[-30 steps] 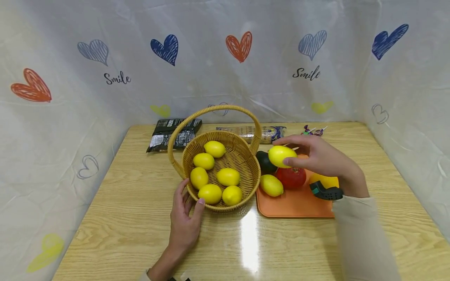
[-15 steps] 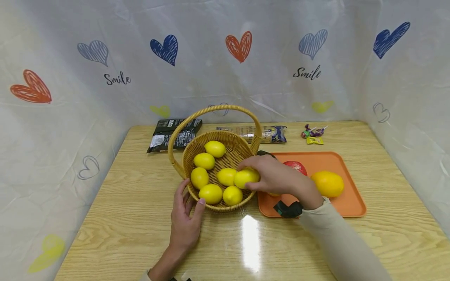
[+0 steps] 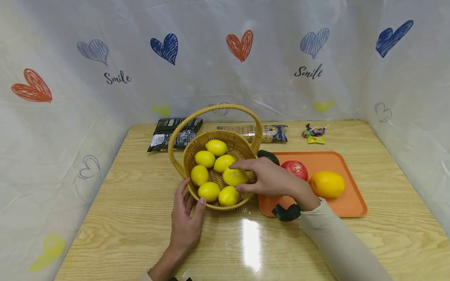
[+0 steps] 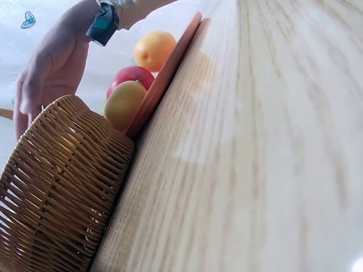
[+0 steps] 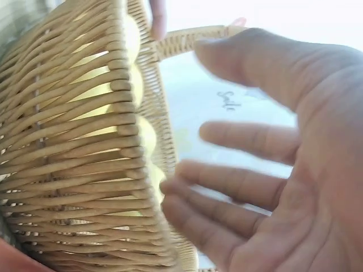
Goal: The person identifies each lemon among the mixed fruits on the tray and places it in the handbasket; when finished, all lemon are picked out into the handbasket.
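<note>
A wicker basket [image 3: 246, 146] with a hoop handle holds several yellow lemons. My right hand [image 3: 236, 178] reaches over its right side, fingers spread loosely about one lemon [image 3: 229, 175] that lies among the others. In the right wrist view that hand [image 5: 227, 187] has straight, parted fingers beside the basket wall [image 5: 74, 141] and grips nothing. My left hand [image 3: 188, 199] rests flat against the basket's near left side, its thumb on the rim. The left hand does not show in the left wrist view, only the basket [image 4: 57, 192] and table.
An orange tray [image 3: 351, 203] right of the basket carries a red fruit [image 3: 295, 168], an orange fruit [image 3: 327, 183], a dark avocado [image 3: 270, 156] and a yellowish fruit [image 4: 123, 105]. Snack packets [image 3: 174, 132] and wrapped sweets [image 3: 313, 134] lie at the table's back, with curtains around.
My right hand carried a lemon leftward from above the tray into the basket and let it go. The lemons inside shifted a little. My left hand stayed put.
</note>
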The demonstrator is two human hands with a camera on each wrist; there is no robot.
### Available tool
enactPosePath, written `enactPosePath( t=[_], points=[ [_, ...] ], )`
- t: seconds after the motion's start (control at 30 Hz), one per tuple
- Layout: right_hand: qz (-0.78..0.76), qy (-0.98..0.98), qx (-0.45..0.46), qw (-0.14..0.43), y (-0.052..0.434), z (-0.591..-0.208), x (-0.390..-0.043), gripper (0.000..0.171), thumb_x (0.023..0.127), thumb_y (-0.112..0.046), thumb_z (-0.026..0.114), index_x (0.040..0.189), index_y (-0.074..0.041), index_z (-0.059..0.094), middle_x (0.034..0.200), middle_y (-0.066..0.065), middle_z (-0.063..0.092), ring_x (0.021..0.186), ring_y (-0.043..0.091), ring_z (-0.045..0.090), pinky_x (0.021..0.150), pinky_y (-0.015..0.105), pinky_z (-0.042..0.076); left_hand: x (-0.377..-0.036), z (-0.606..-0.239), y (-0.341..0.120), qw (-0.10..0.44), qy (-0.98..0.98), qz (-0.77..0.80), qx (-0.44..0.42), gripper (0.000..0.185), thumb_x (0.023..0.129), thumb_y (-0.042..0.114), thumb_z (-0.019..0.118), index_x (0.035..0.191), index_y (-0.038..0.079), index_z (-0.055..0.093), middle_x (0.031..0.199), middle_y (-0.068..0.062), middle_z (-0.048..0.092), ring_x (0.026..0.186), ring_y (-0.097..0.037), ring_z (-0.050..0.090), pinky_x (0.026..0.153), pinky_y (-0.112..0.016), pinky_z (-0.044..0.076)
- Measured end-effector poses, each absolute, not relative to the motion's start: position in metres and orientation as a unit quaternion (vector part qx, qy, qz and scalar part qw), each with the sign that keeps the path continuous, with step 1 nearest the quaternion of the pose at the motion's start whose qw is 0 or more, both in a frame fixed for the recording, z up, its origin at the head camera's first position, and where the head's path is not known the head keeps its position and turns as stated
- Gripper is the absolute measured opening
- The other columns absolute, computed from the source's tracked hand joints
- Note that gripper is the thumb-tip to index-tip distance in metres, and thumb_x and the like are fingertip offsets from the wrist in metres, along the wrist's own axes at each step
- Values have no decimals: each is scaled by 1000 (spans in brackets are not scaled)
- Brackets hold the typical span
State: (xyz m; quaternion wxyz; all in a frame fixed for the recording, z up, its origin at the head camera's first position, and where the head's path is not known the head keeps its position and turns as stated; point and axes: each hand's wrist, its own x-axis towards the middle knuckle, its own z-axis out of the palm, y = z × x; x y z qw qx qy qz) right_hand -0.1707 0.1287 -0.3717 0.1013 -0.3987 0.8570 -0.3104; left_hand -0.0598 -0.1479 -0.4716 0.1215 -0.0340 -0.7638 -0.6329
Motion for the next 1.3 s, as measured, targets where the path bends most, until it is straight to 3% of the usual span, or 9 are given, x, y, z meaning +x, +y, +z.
enactPosePath(
  t=[0.23,0.33,0.43,0.53,0.77,0.93,1.13,1.23,1.3],
  points=[
    [-465,791,-381,109,148,-375,-166,50,102,-25,82,150,-22,69,149,3,71,135,25,68,112,48,61,-61,-472,-146,123,-760,-637,-42,73,109,8,67,170,6,28,177,-18,28,159,-40,41,122,-26,46],
    [-577,721,-363,123,159,-385,-157,49,101,-11,80,149,-14,69,149,10,70,137,26,67,115,49,58,-60,-472,-146,122,-759,-638,-42,73,109,8,67,171,8,28,177,-16,29,159,-40,42,122,-29,47],
    [-666,643,-361,114,173,-401,-150,46,101,-3,76,146,4,66,146,18,70,136,26,68,117,48,57,-60,-473,-146,123,-762,-635,-42,72,109,9,67,171,9,29,177,-15,29,159,-40,42,123,-32,46],
    [-715,598,-347,104,188,-417,-143,45,103,1,72,143,16,61,145,18,72,134,26,70,116,48,57,-61,-474,-146,128,-767,-628,-43,71,110,9,66,170,8,29,177,-16,29,159,-40,42,124,-37,45],
    [-716,640,-262,93,224,-438,-129,46,100,17,63,146,18,57,146,8,72,132,21,72,111,36,60,-61,-474,-147,132,-766,-628,-45,72,109,8,66,170,5,28,176,-18,29,159,-41,42,124,-38,44],
    [-629,740,-230,60,236,-445,-123,50,96,8,78,145,5,67,146,16,71,131,19,71,108,31,62,-61,-475,-148,134,-765,-628,-47,73,109,7,66,170,4,27,177,-18,29,159,-41,42,123,-35,45],
    [-509,834,-213,-7,231,-452,-125,53,91,-11,90,141,-19,75,144,1,74,138,2,61,116,11,47,-60,-476,-148,134,-762,-632,-46,72,109,7,66,170,4,27,177,-17,29,159,-40,42,123,-30,45],
    [-467,856,-218,-31,226,-457,-127,53,90,-16,92,140,-23,76,144,-1,73,138,5,61,117,5,40,-60,-476,-148,134,-761,-633,-48,73,109,6,66,170,4,27,177,-17,29,159,-40,42,123,-34,45],
    [-456,863,-216,-31,222,-462,-128,53,91,-18,92,140,-24,75,144,0,73,134,10,66,114,7,44,-60,-476,-148,134,-761,-633,-48,73,109,6,66,170,4,27,176,-16,30,159,-40,42,123,-34,45]
  ],
)
